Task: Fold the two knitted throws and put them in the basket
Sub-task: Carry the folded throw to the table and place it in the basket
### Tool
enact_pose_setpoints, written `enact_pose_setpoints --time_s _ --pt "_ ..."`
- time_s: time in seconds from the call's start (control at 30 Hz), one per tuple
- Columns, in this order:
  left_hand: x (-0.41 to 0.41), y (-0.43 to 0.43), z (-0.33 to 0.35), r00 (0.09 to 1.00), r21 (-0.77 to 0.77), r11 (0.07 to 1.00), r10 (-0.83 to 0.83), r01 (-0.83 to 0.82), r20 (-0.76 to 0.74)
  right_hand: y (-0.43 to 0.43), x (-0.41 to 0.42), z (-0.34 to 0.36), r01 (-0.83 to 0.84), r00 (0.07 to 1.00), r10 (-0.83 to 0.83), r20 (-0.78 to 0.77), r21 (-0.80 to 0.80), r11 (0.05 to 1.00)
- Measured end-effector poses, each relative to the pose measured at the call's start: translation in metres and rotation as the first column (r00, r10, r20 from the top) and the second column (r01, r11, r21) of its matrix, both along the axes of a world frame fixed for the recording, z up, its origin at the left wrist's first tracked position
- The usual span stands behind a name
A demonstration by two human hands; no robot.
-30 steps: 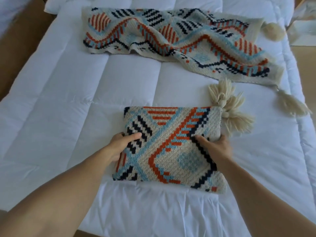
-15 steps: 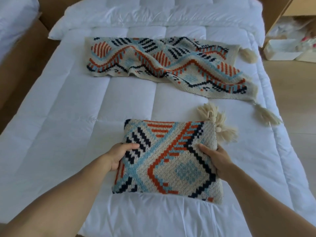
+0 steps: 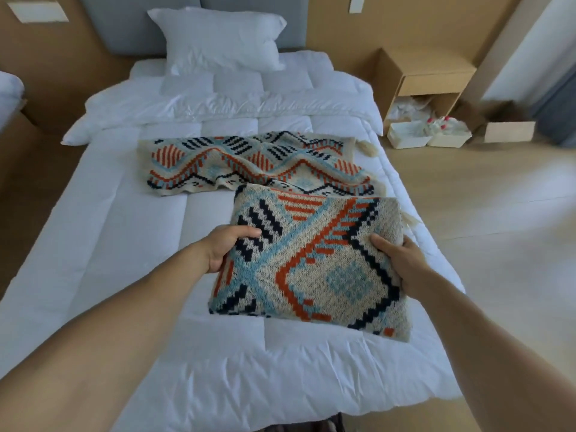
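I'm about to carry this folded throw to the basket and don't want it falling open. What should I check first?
1. Left hand grips the folded throw: ok.
2. Right hand grips it: ok.
3. Fold tidy, no layers hanging: ok.
4. Tassels tucked in: not ok, they poke out on the right.
5. Basket in sight: not ok.
6. Second throw folded: not ok, it lies loose on the bed.

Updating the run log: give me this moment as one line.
folded throw: gripped by left hand and right hand | second throw: loose on bed | basket: not identified
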State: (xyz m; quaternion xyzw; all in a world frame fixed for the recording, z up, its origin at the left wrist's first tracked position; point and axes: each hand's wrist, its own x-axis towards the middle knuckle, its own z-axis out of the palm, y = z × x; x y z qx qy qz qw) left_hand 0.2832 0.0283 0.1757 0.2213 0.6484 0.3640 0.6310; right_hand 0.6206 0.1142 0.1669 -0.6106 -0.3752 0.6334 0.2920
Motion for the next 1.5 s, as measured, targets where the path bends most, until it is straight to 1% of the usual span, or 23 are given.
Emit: enact_pose_setpoints --time_s 0.23,0.37,0.47,0.63,0.83,1.1,1.17,1.23,1.3,1.5 --pt "0.034 0.022 0.064 0.988 0.056 0.986 -0.155 0.154 0.011 -0.029 0.046 0.073 0.140 0.990 -0.139 -0.015 0.096 0.985" --pt "0.079 0.041 0.090 0.967 0.075 0.965 -0.254 0.252 0.012 -0.041 0.087 0.100 0.214 0.977 -0.216 -0.002 0.113 0.970" --pt "0.124 0.058 0.107 0.937 0.105 0.932 -0.350 0.348 0.004 -0.048 0.130 0.112 0.287 0.956 -0.294 0.024 0.143 0.947" --pt "0.213 0.082 0.125 0.883 0.130 0.876 -0.470 0.465 0.009 -0.063 0.212 0.125 0.397 0.910 -0.411 0.050 0.176 0.901" --pt "0.355 0.107 0.139 0.806 0.167 0.793 -0.592 0.586 -0.018 -0.087 0.346 0.148 0.515 0.845 -0.533 0.046 0.198 0.834" --pt "0.532 0.131 0.155 0.735 0.209 0.717 -0.678 0.665 -0.017 -0.106 0.502 0.161 0.649 0.742 -0.670 0.024 0.223 0.727" --pt "0.562 0.132 0.161 0.724 0.263 0.692 -0.688 0.672 -0.039 -0.105 0.527 0.163 0.660 0.731 -0.682 0.030 0.226 0.716" --pt "0.618 0.154 0.163 0.678 0.244 0.649 -0.734 0.720 -0.047 -0.099 0.577 0.163 0.712 0.681 -0.733 0.008 0.231 0.664" --pt "0.628 0.160 0.165 0.662 0.232 0.635 -0.748 0.737 -0.055 -0.095 0.584 0.164 0.708 0.687 -0.727 0.002 0.227 0.669" --pt "0.731 0.233 0.171 0.576 0.231 0.549 -0.815 0.803 -0.064 -0.055 0.664 0.170 0.773 0.596 -0.803 0.003 0.270 0.575"
